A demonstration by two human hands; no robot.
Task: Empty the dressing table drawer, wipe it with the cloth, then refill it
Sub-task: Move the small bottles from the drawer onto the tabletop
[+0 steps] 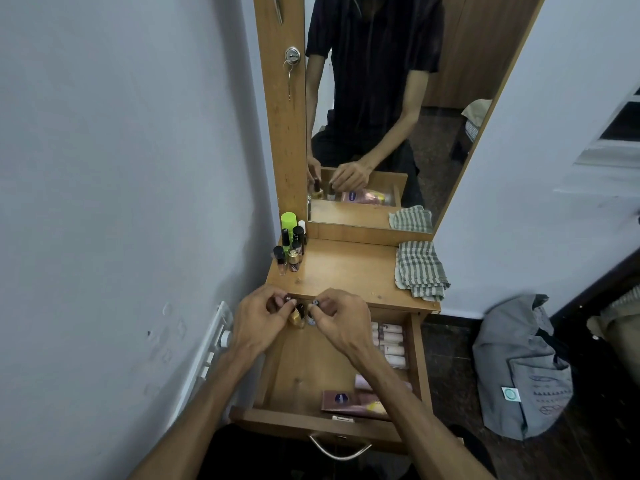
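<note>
While both hands work at the far-left end of the open drawer [417,362], left hand [258,315] pinches a dark-capped, gold-based bottle [297,318]; right hand [341,315] pinches a second small bottle [313,311], apparently lifting both toward the cluster of bottles [291,249] beyond. Pink tubes [389,344] lie under the right wrist. Checked cloth [420,270], folded, unused, waits beyond the right hand.

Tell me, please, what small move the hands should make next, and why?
Probably lift both small bottles up onto the tabletop beside the cluster of bottles. The left hand and right hand each pinch one above the open drawer, which still holds tubes.
</note>
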